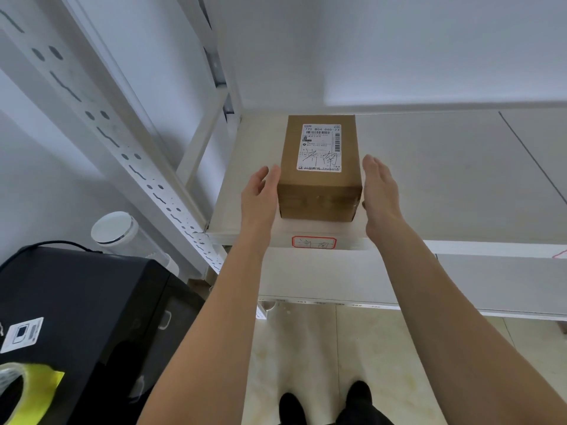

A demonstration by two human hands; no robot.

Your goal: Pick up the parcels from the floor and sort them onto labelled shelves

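Note:
A brown cardboard parcel (319, 179) with a white shipping label and handwritten characters on top rests on the white shelf (445, 179), near its left front corner. A red-bordered handwritten label (313, 242) is stuck on the shelf's front edge just below the parcel. My left hand (260, 194) lies flat against the parcel's left side, fingers extended. Beside the parcel's right side is my right hand (382, 191), flat with fingers straight, close to or just touching the box. Neither hand wraps around it.
A perforated white upright (129, 161) of the rack runs diagonally at the left. A black machine (92, 317) with a roll of tape (18, 391) on it stands at the lower left. A lower shelf (460, 280) and tiled floor lie below; my shoes (325, 406) show at the bottom.

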